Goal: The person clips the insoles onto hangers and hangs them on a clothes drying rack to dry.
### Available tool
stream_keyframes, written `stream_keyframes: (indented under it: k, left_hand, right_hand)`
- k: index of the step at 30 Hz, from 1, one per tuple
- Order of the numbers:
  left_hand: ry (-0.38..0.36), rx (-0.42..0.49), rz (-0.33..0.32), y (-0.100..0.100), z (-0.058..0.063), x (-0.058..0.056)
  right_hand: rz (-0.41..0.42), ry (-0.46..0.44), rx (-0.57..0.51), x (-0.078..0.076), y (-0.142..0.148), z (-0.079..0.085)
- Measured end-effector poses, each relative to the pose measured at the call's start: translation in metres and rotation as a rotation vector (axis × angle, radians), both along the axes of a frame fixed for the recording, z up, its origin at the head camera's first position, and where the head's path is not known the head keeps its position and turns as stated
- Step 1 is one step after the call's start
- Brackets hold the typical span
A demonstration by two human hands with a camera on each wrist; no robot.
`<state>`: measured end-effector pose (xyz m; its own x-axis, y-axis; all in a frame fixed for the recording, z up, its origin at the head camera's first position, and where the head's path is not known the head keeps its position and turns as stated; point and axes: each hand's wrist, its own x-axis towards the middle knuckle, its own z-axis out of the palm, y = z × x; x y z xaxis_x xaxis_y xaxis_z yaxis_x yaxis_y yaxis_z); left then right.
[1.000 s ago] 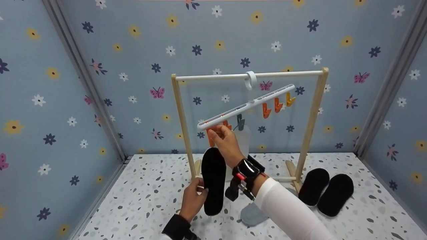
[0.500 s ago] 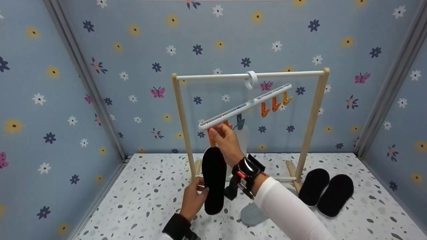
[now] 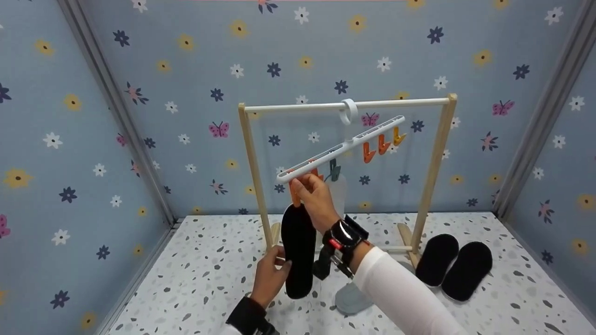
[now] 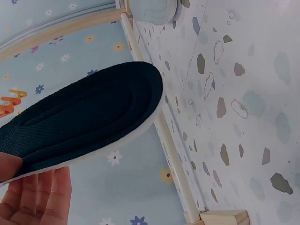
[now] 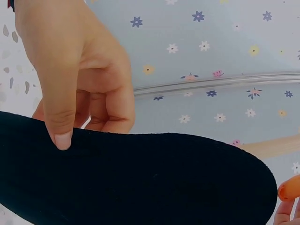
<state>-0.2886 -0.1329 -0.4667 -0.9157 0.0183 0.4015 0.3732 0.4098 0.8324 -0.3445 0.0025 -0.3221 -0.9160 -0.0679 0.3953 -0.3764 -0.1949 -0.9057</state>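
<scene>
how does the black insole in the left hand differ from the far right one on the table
The held insole is upright in the left hand; the far-right insole lies on the table. The held insole's top is at the orange clip; no clip or hand touches the far-right insole. Both show a black face.

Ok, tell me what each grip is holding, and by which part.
The left grip pinches a black insole by its long side edge. The right grip pinches an orange clip by its upper part, just below the white hanger bar.
</scene>
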Motion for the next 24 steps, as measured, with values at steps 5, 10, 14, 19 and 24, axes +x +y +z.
stream_keyframes:
  k: [5, 10, 14, 19, 24]
  left_hand:
    - [0.014, -0.001, -0.002, 0.001, 0.003, 0.000]
    - [0.017, 0.011, -0.020, 0.002, 0.005, -0.001]
    - [0.019, 0.022, -0.021, 0.003, 0.006, -0.001]
    - [0.016, 0.025, -0.015, 0.004, 0.007, -0.002]
    - [0.003, 0.029, -0.014, 0.006, 0.011, 0.002]
  right_hand:
    - [0.009, 0.011, 0.006, 0.002, 0.000, 0.001]
    - [0.008, 0.014, -0.002, 0.004, 0.001, 0.001]
    - [0.023, 0.009, -0.010, 0.002, 0.002, 0.001]
    - [0.027, 0.018, 0.000, 0.001, 0.004, -0.001]
    - [0.024, 0.010, 0.011, 0.001, 0.006, -0.003]
